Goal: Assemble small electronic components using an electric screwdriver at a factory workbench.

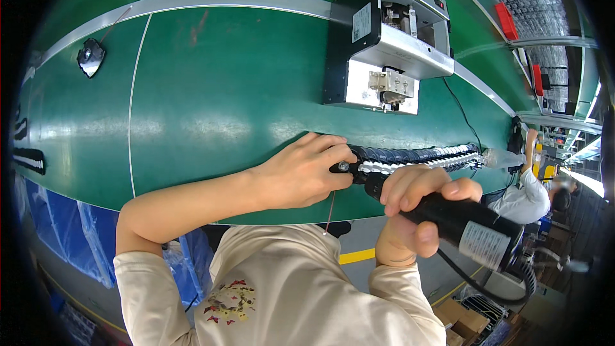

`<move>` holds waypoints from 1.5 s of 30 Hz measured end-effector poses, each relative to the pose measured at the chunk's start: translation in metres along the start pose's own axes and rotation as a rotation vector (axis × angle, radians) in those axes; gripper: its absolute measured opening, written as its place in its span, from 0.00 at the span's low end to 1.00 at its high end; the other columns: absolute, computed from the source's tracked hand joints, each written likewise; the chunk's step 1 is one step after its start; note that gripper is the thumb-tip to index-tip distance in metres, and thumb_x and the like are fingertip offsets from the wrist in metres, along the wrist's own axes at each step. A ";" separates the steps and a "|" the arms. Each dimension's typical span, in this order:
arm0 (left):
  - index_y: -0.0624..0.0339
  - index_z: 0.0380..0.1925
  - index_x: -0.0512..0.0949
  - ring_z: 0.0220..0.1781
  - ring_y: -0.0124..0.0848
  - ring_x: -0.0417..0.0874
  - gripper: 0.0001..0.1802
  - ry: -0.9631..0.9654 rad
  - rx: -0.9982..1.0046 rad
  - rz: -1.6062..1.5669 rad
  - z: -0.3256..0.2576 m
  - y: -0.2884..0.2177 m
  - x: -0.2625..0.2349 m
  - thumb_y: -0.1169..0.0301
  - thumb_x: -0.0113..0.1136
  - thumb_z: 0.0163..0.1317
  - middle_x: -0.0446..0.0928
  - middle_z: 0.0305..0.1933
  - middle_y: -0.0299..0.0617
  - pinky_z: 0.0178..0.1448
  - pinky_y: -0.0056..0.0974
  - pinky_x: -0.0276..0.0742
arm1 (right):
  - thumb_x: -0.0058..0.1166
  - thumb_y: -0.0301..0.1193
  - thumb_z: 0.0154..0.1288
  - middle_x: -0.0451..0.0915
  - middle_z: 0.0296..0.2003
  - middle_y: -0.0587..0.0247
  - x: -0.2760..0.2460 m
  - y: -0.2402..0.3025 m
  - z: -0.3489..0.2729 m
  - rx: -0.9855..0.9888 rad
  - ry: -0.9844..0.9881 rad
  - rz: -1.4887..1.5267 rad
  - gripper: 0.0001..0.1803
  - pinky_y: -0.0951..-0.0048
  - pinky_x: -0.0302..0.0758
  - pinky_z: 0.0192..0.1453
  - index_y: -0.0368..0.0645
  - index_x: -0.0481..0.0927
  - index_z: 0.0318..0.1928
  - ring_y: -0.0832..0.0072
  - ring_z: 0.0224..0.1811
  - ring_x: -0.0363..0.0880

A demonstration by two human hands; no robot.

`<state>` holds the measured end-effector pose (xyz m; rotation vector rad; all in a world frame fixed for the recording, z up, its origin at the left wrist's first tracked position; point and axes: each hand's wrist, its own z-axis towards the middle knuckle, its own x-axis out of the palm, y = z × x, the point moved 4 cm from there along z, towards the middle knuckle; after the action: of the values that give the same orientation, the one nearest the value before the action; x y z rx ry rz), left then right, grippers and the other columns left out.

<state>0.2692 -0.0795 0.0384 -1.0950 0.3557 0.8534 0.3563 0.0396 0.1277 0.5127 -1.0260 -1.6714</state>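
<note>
My left hand rests on the green workbench and pinches the near end of a long row of small black and white parts, its fingers closed on a small dark piece. My right hand grips a black electric screwdriver with a label and a cord. The tool's tip points at the end of the row, right beside my left fingers. The row stretches to the right along the bench's front edge.
A black and silver machine box stands on the bench behind the row. A small black device lies at the far left. Another person in a white top works at the right. Cardboard boxes sit on the floor below.
</note>
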 end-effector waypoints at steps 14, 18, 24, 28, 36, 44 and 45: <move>0.56 0.32 0.82 0.54 0.43 0.75 0.13 -0.035 -0.082 -0.110 0.004 -0.003 -0.005 0.73 0.67 0.41 0.69 0.55 0.46 0.55 0.44 0.71 | 0.63 0.31 0.59 0.74 0.25 0.62 -0.001 0.000 0.003 0.009 0.089 0.085 0.24 0.67 0.74 0.22 0.45 0.64 0.50 0.68 0.17 0.74; 0.54 0.34 0.80 0.59 0.46 0.72 0.16 -0.038 -0.096 -0.154 0.007 -0.006 -0.016 0.74 0.68 0.40 0.71 0.56 0.44 0.57 0.47 0.68 | 0.59 0.36 0.62 0.75 0.26 0.62 -0.030 0.026 0.030 -0.205 0.126 0.325 0.33 0.69 0.75 0.17 0.48 0.60 0.64 0.73 0.15 0.74; 0.53 0.34 0.74 0.64 0.47 0.70 0.21 0.128 -0.187 0.010 0.006 0.026 -0.085 0.75 0.66 0.35 0.75 0.53 0.42 0.62 0.50 0.62 | 0.55 0.36 0.63 0.70 0.26 0.61 -0.064 0.040 0.047 -0.294 -0.069 0.269 0.36 0.72 0.72 0.20 0.44 0.56 0.68 0.74 0.16 0.71; 0.56 0.45 0.77 0.62 0.48 0.71 0.23 -0.312 -0.277 0.518 0.006 0.073 -0.140 0.75 0.67 0.44 0.74 0.57 0.48 0.65 0.46 0.65 | 0.60 0.31 0.57 0.71 0.26 0.60 -0.069 0.017 0.048 -0.191 -0.208 -0.020 0.34 0.68 0.74 0.22 0.41 0.60 0.62 0.72 0.16 0.70; 0.52 0.62 0.69 0.68 0.53 0.65 0.34 -0.459 -0.794 1.104 -0.105 0.116 -0.268 0.54 0.64 0.56 0.68 0.64 0.55 0.69 0.50 0.62 | 0.57 0.22 0.56 0.72 0.21 0.61 -0.082 -0.034 0.026 -0.044 -0.207 0.012 0.28 0.75 0.73 0.23 0.37 0.61 0.57 0.77 0.17 0.70; 0.44 0.65 0.66 0.69 0.56 0.62 0.34 -0.285 -1.233 1.082 -0.151 0.150 -0.261 0.46 0.56 0.61 0.66 0.68 0.46 0.67 0.55 0.64 | 0.51 0.18 0.53 0.71 0.22 0.60 -0.083 -0.041 0.024 0.005 -0.213 0.011 0.27 0.75 0.72 0.23 0.35 0.61 0.55 0.76 0.18 0.70; 0.44 0.64 0.67 0.68 0.55 0.64 0.32 -0.308 -1.201 1.078 -0.148 0.148 -0.259 0.49 0.56 0.62 0.68 0.66 0.44 0.66 0.54 0.66 | 0.53 0.21 0.54 0.71 0.22 0.61 -0.083 -0.034 0.027 -0.036 -0.207 0.018 0.27 0.74 0.72 0.23 0.37 0.62 0.55 0.75 0.17 0.70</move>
<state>0.0134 -0.2928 0.0453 -1.8356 0.1177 2.3482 0.3458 0.1286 0.1013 0.3100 -1.1437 -1.7501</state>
